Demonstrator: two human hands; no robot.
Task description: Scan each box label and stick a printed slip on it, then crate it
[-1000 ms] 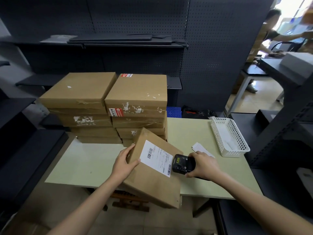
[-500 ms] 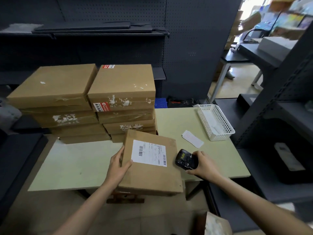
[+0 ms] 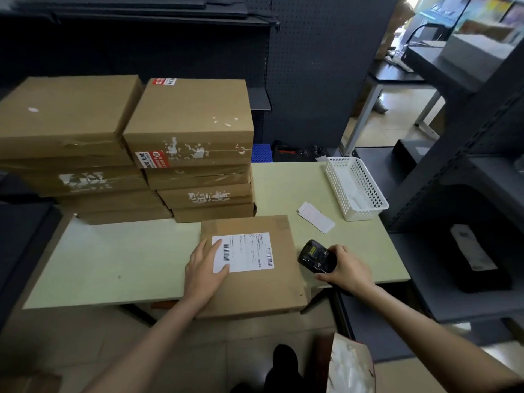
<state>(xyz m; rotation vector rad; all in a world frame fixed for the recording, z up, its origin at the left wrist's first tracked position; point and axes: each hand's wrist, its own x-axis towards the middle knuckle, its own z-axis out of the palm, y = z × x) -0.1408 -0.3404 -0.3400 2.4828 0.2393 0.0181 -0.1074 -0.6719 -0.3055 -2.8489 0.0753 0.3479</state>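
The box (image 3: 249,265) now lies flat, label (image 3: 243,252) up, left hand (image 3: 205,269) fingers spread on it, right hand (image 3: 344,269) gripping the scanner (image 3: 314,256).

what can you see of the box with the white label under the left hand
The flat brown cardboard box lies face up on the pale green table, its near edge overhanging the table's front. A white printed shipping label with barcodes is stuck on its top. The left hand rests flat on the box's left side, fingers overlapping the label. It sits just in front of the right-hand cardboard stack.
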